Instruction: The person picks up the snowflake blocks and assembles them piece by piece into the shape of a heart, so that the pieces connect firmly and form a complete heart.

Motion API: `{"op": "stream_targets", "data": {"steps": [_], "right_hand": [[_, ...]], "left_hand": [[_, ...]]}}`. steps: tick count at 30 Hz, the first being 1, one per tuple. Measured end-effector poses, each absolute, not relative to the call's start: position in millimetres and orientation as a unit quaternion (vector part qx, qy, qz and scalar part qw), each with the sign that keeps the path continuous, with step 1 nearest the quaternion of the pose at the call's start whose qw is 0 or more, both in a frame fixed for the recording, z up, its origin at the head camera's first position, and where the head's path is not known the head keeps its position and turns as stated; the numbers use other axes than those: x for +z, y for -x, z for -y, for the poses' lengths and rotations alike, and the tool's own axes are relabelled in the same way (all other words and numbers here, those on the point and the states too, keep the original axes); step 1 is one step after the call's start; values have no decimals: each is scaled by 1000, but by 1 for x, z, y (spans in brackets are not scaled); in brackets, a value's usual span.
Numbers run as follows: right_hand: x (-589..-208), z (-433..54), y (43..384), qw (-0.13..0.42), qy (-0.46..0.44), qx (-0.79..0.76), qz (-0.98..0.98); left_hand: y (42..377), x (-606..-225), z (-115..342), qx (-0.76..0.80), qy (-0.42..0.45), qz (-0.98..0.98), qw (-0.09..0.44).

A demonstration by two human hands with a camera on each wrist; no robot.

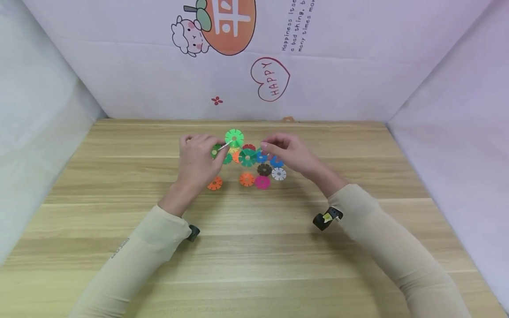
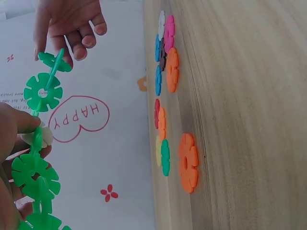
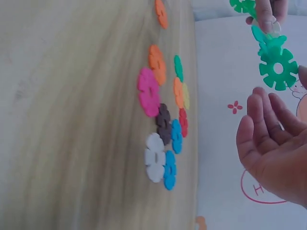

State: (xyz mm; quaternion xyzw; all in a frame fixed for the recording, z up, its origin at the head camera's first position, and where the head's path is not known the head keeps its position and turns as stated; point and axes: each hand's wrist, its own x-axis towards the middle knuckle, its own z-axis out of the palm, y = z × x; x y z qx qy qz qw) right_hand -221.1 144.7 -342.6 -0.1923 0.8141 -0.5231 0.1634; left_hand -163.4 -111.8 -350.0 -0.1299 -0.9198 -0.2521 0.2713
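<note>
A chain of interlocked green snowflake discs hangs above the table between both hands. My left hand grips its middle, with a white disc pinched there between thumb and fingers. At the chain's other end, my right hand pinches the last green disc with thumb and index finger. The remaining right fingers are loosely bent, as the right wrist view shows. In the left wrist view, more green discs of the chain run down past the left fingers.
Below the hands, loose discs lie on the wooden table: orange, pink, brown, white, blue, red, yellow and green. A printed white backdrop rises behind the table.
</note>
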Motion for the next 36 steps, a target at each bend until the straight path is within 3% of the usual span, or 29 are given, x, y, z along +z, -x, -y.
{"op": "stream_targets", "data": {"steps": [10,36], "right_hand": [[-350,-143,214,185,198,-554,-787],[-349,-139,209,160,211,-539,-799]], "left_hand": [[161,-350,110,-254,122,921,268],[159,-353,110,-253,130,917,281]]}}
